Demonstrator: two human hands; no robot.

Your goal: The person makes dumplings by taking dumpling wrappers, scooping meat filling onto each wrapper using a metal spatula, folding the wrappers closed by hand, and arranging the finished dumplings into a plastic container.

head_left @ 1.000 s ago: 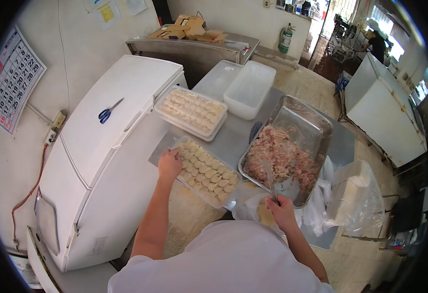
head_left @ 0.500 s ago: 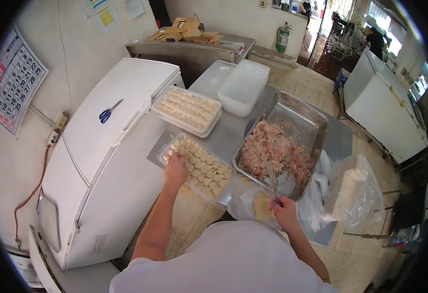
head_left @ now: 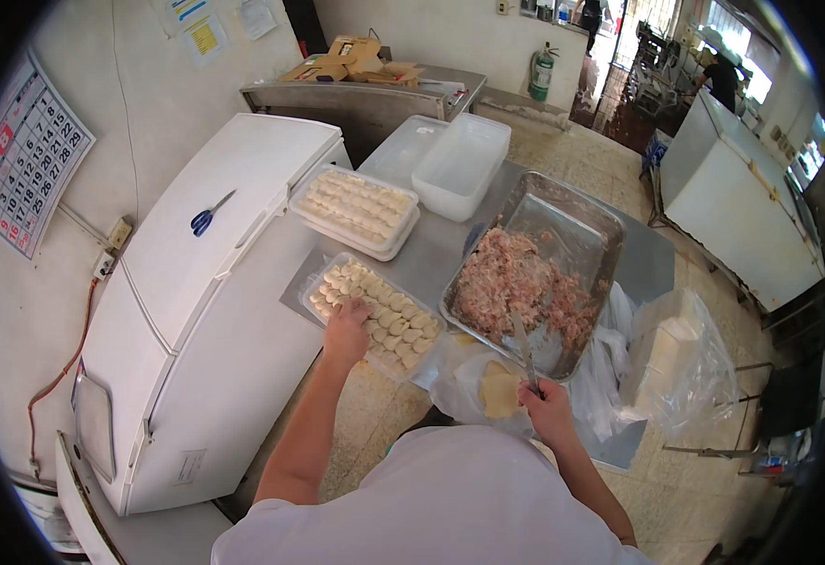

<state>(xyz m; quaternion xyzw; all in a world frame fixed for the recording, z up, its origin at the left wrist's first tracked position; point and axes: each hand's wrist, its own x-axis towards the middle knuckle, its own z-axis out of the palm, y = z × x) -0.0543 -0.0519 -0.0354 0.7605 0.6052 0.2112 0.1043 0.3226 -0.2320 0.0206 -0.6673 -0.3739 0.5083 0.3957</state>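
My left hand (head_left: pixel 347 330) rests over the near-left side of a clear tray of dumplings (head_left: pixel 396 325), its fingertips on the dumplings; what they hold, if anything, is hidden. My right hand (head_left: pixel 548 411) is wrapped round the handle of a flat metal spreader (head_left: pixel 524 347), whose blade reaches over the near edge of a metal pan (head_left: pixel 601 221). Pinkish minced filling (head_left: pixel 509 280) lies in that pan. Just left of my right hand, pale yellow wrappers (head_left: pixel 501 389) lie on a plastic bag.
A second filled dumpling container (head_left: pixel 356 209) and an empty plastic container (head_left: pixel 462 168) stand at the table's back. Blue scissors (head_left: pixel 203 222) lie on the white freezer (head_left: pixel 233 179) at left. A bagged white stack (head_left: pixel 668 355) is at right. Two people are far off at upper right.
My left hand has moved from the tray's far-left edge rightward and inward over the dumplings. My right hand keeps its hold on the spreader. The camera view has shifted slightly.
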